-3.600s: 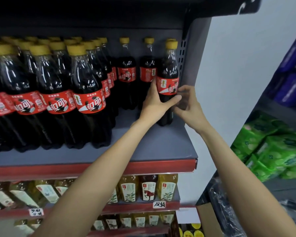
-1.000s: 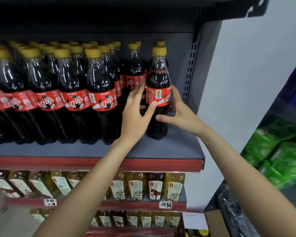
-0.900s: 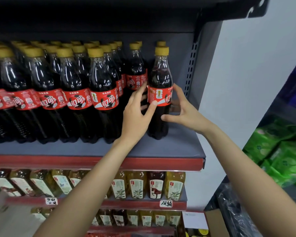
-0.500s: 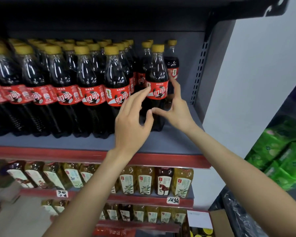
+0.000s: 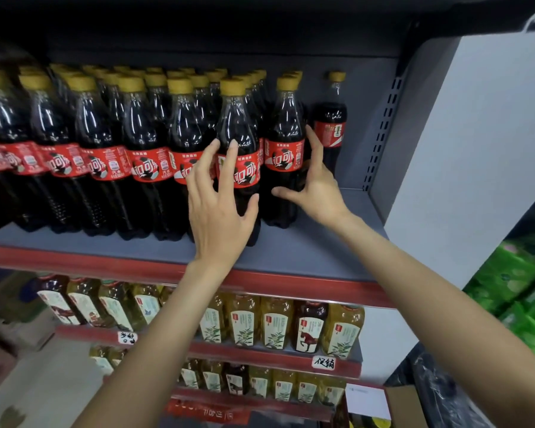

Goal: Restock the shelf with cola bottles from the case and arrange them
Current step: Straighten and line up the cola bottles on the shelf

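Cola bottles [image 5: 167, 156] with yellow caps and red labels stand upright in rows on a grey shelf [image 5: 291, 251] that has a red front edge. They fill the shelf from the far left almost to the right end. The front bottle [image 5: 240, 143] in the middle has the left hand [image 5: 220, 208] around it. The fingers are spread over its red label and the thumb is on its right side, so the hand looks like it is holding this bottle loosely. Just to the right stands another front bottle [image 5: 284, 149]. The right hand [image 5: 314, 188] is beside it with straight, open fingers. One finger points up along the bottle's right side and the thumb reaches in front of its lower part. I cannot tell if the hand is really touching it. Farther back and to the right, one bottle [image 5: 332, 125] stands alone near the grey back wall. Under this shelf is a lower shelf [image 5: 337, 362] with yellow tea bottles [image 5: 275, 327] and a dark drink bottle [image 5: 309, 329] among them. Green packs [image 5: 519, 291] are piled far to the right. A cardboard box [image 5: 399, 403] sits at the bottom right.
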The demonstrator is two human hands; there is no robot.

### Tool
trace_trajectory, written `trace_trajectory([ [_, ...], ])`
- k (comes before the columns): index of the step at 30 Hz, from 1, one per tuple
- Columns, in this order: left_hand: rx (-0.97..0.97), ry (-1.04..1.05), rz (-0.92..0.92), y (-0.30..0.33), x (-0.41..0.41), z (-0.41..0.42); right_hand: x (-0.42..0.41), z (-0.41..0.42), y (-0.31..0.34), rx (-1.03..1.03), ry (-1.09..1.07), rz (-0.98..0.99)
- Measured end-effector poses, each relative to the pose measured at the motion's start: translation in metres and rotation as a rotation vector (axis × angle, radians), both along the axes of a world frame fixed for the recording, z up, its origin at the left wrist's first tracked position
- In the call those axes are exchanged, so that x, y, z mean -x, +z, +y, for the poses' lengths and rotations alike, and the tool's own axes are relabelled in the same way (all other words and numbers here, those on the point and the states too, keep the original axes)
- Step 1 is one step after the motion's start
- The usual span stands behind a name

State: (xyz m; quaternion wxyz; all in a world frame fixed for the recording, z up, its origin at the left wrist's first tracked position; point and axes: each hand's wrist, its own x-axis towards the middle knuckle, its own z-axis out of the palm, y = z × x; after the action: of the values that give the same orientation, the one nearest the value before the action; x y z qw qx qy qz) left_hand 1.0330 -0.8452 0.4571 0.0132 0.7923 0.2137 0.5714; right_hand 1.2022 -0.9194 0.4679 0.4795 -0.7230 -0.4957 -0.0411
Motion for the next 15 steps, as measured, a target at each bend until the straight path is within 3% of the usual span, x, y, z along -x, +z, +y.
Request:
trace_trajectory([
  [4,0.030,-0.043,-0.032,-0.003,-0.003,0.000,-0.027,-0.026,0.010,-0.029,-0.004,-0.031],
  [9,0.041,-0.030,-0.069,-0.003,-0.009,-0.002,-0.068,-0.018,0.007,-0.122,-0.340,-0.176],
  [15,0.045,-0.035,-0.054,-0.007,-0.009,-0.001,-0.086,0.017,0.007,0.017,-0.307,0.026],
])
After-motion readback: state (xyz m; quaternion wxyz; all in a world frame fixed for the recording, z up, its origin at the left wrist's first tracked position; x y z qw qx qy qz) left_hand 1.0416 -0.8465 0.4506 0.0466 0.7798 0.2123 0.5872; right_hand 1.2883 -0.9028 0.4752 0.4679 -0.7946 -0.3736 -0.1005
